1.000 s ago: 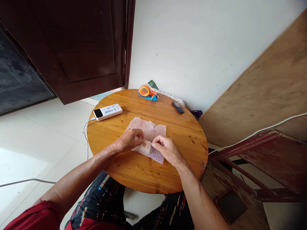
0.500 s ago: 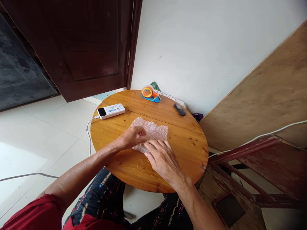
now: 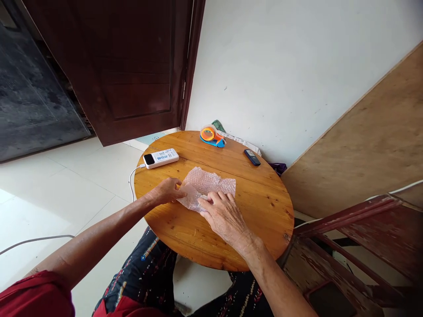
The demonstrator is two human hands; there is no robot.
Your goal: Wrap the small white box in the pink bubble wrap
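A sheet of clear, pinkish bubble wrap (image 3: 208, 178) lies on the round wooden table (image 3: 261, 211), its near side folded and crumpled. At the wrap's left edge, my left hand (image 3: 169, 190) pinches the film between thumb and fingers. My right hand (image 3: 226, 215) rests over the near right part with its fingers curled down on the folded layers. Whatever lies under the right fingers is mostly hidden.
Toward the back stands an orange and blue tape dispenser (image 3: 213, 135). A small dark device (image 3: 252, 157) lies at the back right. On the left sits a white power bank (image 3: 161, 157) with a cable. A dark red door (image 3: 139, 88) is behind.
My left hand has moved left, from above the middle of the wrap to its left edge. The right hand stays on the wrap, its fingers more curled. The view has shifted slightly.
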